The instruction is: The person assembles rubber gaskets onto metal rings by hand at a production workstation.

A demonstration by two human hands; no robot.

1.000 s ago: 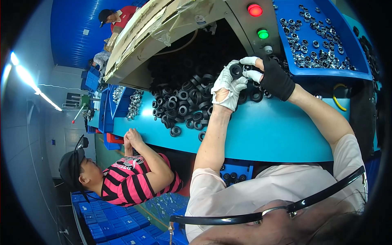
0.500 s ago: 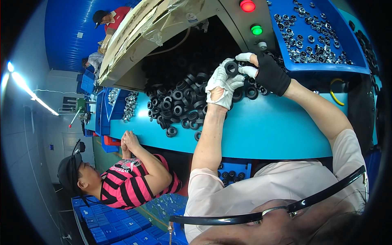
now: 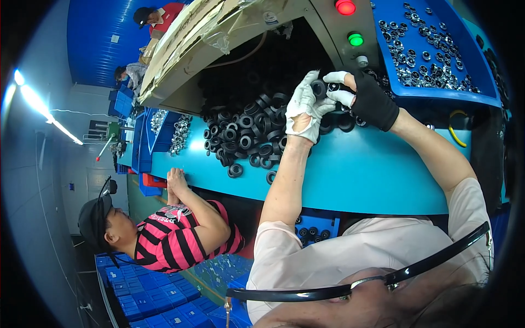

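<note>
A torn white glove covers my left hand (image 3: 303, 112), which pinches a black rubber ring (image 3: 318, 89) between thumb and fingers. Facing it is my right hand (image 3: 374, 101), in a black fingerless glove with white covers on the fingertips. Its thumb and fingers close on a small round part, dark with a shiny metal centre (image 3: 333, 87), right beside the ring. Whether the two pieces touch I cannot tell. Below and left of my hands a heap of black rubber rings (image 3: 246, 131) lies on the turquoise tabletop (image 3: 361, 175); a few more lie under my fingers.
A machine housing (image 3: 344, 41) with red and green lamps stands beyond my hands. At the far right a blue tray (image 3: 437, 93) holds shiny metal parts. A co-worker in a striped shirt (image 3: 183, 235) sits left. Under the table edge is a blue bin (image 3: 327, 224) of black parts.
The view has shifted slightly. The ring in my left hand has turned from facing me to a more sideways angle, and the metal-centred part now shows between my right fingertips beside it.
</note>
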